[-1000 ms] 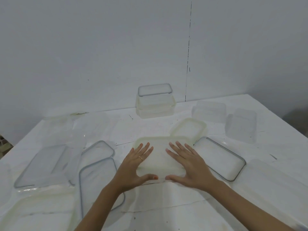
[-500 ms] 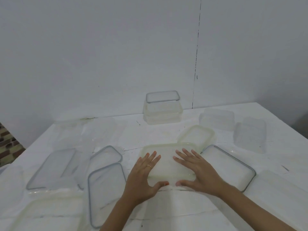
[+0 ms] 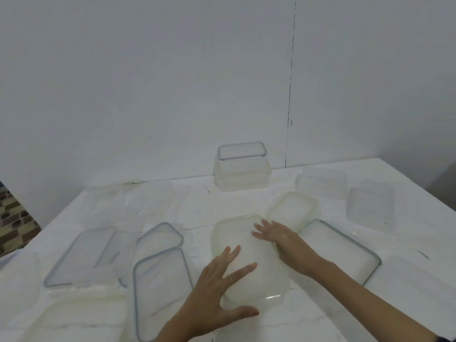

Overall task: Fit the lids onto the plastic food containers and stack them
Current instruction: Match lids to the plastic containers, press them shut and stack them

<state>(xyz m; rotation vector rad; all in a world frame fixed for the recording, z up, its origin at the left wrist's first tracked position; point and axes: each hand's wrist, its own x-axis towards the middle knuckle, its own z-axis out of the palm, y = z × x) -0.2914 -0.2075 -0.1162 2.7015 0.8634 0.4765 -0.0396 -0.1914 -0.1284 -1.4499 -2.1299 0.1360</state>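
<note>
A cloudy white rectangular lid (image 3: 249, 257) lies in the middle of the white table (image 3: 204, 208), turned lengthwise away from me. My left hand (image 3: 222, 290) lies flat on its near left part, fingers spread. My right hand (image 3: 276, 236) presses flat on its far right edge. A smaller cloudy lid (image 3: 292, 209) lies just behind it. Clear lids with grey seals lie at the left (image 3: 160, 290), (image 3: 160, 236), (image 3: 81, 255) and right (image 3: 343, 248). A stack of lidded containers (image 3: 243, 166) stands by the wall.
Clear empty containers stand at the far right (image 3: 320, 182), (image 3: 371, 203) and faintly at the far left (image 3: 150, 201). More cloudy pieces lie at the near left (image 3: 74, 314) and near right (image 3: 417, 287). A grey wall closes the back. The table edge drops off at the left.
The cloudy lid has been turned from crosswise to lengthwise under both hands. My left hand slid toward me, my right hand moved farther away. The camera moved closer and lower.
</note>
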